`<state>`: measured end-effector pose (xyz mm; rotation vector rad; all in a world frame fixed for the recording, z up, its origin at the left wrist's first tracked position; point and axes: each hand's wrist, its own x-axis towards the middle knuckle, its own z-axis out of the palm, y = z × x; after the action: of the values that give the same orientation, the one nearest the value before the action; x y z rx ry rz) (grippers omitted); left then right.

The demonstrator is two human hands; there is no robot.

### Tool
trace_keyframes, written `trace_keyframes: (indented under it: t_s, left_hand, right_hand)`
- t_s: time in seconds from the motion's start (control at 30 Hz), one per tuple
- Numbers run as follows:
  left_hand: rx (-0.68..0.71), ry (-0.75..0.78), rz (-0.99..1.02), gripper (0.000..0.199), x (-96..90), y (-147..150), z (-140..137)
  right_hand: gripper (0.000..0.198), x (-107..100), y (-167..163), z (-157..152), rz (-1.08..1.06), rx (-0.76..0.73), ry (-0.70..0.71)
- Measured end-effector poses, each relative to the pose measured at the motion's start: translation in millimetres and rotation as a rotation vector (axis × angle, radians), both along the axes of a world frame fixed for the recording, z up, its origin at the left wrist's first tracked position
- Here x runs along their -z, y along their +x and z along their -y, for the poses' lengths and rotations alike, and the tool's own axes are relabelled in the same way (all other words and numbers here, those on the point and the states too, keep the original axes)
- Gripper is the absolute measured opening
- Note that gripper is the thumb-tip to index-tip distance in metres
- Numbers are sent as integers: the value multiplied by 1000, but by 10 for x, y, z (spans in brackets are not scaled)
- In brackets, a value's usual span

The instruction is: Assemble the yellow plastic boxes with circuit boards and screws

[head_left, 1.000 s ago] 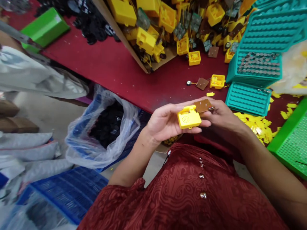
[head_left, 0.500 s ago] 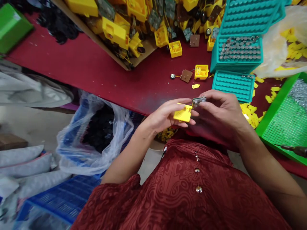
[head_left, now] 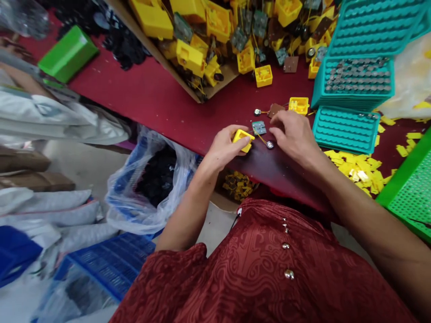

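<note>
My left hand (head_left: 225,147) grips a small yellow plastic casing (head_left: 243,140), thumb across its near side, at the table's front edge. A green circuit board (head_left: 259,128) lies just right of the casing, with thin wires leading to a round silver part (head_left: 270,145). My right hand (head_left: 294,132) is low over the table beside this board. Its thumb and forefinger are bent and apart, with nothing visible between them. Past its fingertips are a brown board (head_left: 276,110), partly covered by the hand, another round silver part (head_left: 257,112) and an open yellow casing (head_left: 298,106).
A cardboard box (head_left: 222,84) of yellow casings and wired boards stands at the back. Teal trays (head_left: 346,130), one stack holding rows of button cells, are at right. Loose yellow pieces (head_left: 357,170) lie before them, near a green basket (head_left: 409,172). A bag-lined blue crate (head_left: 117,188) is lower left.
My right hand has let go of the circuit board, which now lies on the table, and has moved over the small yellow tab's spot. My left hand has turned the casing. The view has shifted.
</note>
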<state>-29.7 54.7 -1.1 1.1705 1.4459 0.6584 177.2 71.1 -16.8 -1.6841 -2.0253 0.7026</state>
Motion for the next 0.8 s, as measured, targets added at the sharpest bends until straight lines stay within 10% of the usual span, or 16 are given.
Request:
trace_keyframes:
  t_s: [0.27,0.5,0.8]
  left_hand:
    - [-20,-81,165,43,-19,-52,28]
    - [87,-19,145,64,-109,-145,119]
    - [58,-24,204,77,-232,-86,253]
  right_hand:
    - [23,194,73,419,149,-109,97]
    - [15,-29,189,233,-299,-4,106]
    - [14,-398,416,381,-690,179,-216]
